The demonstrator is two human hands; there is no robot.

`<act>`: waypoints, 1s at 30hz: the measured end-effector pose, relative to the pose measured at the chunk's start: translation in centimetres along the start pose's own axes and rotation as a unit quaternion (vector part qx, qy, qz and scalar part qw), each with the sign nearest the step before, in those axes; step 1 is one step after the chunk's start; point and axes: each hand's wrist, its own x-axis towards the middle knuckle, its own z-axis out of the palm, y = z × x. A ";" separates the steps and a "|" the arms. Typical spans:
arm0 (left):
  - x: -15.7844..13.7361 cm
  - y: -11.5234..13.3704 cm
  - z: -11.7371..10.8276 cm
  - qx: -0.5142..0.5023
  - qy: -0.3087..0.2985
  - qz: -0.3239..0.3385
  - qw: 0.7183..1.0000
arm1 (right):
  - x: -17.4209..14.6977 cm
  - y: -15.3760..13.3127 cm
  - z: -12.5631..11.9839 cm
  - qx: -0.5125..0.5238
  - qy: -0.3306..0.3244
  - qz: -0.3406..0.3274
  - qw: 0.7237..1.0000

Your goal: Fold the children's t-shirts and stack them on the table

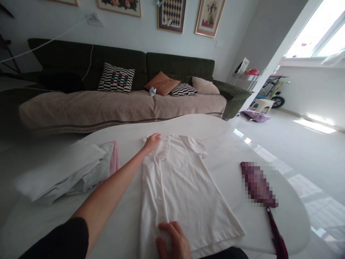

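A white short-sleeved T-shirt [185, 187] lies spread on the white table, its collar towards the sofa and its hem towards me. My left hand [152, 142] reaches to the shirt's left shoulder beside the collar, fingers closed on the cloth there. Near the hem, my right hand [175, 241] pinches the fabric between thumb and fingers. A long crease runs between the two hands along the shirt's left part. The right sleeve lies flat. Part of the hem is hidden behind my right hand.
Folded white, grey and pink clothes [67, 167] are piled on the table's left side. A dark red object with a blurred panel [258, 185] and a handle lies at the right on the rounded white table [226, 144]. A green sofa [180, 63] with cushions stands behind.
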 end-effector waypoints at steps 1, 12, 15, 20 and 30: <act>-1.4 0.0 -0.5 0.012 0.001 0.019 1.000 | 0.1 0.0 -0.1 0.006 0.000 0.004 1.000; -23.6 -2.3 -0.8 0.253 -0.071 0.072 0.962 | 0.6 -2.0 -3.2 -0.051 -0.027 0.022 0.998; -25.6 -2.8 -0.5 0.293 -0.104 0.106 0.945 | 0.0 -1.4 -4.0 -0.105 -0.046 0.024 0.993; -25.8 -2.6 -0.9 0.300 -0.098 0.135 0.940 | 0.0 -3.1 -4.7 -0.244 -0.047 0.003 0.969; -25.9 -3.1 -1.1 0.279 -0.050 0.122 0.951 | -0.7 -4.1 0.3 -0.321 -0.119 -0.059 0.938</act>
